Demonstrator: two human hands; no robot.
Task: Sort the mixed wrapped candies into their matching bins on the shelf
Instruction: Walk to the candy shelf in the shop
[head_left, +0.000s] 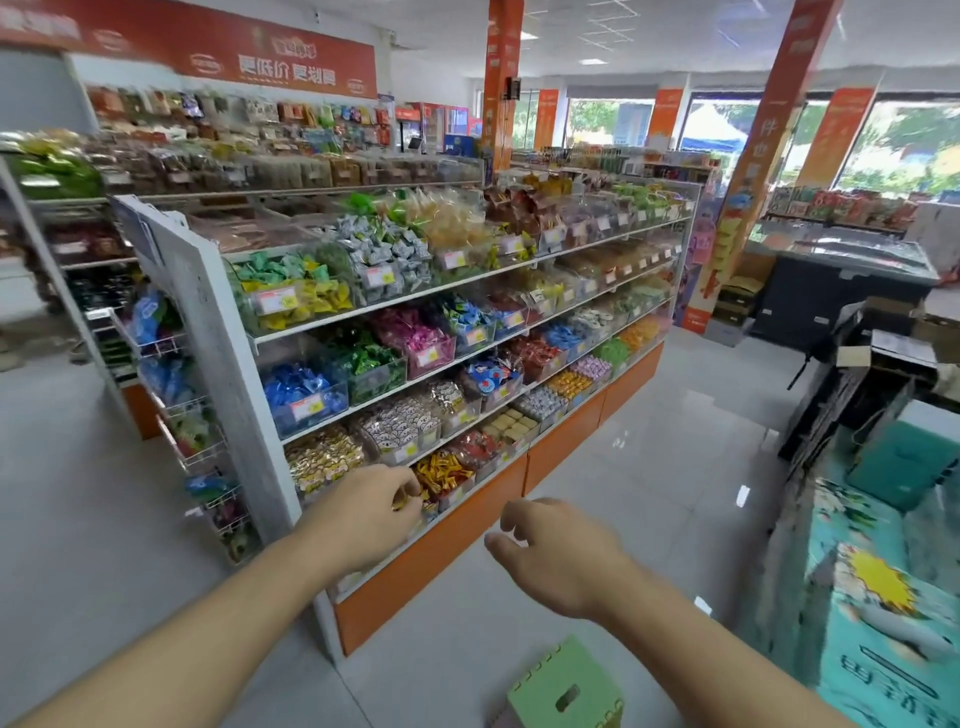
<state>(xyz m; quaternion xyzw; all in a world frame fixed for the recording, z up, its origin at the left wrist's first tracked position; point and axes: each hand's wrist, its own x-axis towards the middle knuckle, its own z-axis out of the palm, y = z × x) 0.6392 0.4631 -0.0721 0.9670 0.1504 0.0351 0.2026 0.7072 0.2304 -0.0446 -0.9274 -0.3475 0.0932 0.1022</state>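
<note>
Left hand (371, 512) pinches a gold candy (404, 503) at the shelf (431, 551); right hand (558, 553) fingers hang loose.

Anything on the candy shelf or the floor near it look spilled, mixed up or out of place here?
One bin stands out: the top-shelf bin at the near end holds teal wrappers piled on yellow ones, so two kinds look mixed. No candy lies on the floor. The left hand pinches gold-wrapped candy at the bottom row; the right hand holds nothing.

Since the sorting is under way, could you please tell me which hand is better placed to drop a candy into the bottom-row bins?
Probably the left hand: it pinches a gold-wrapped candy at the bottom-row clear plastic bins, while the right hand hangs loosely curled, holding nothing, away from the shelf.
</note>
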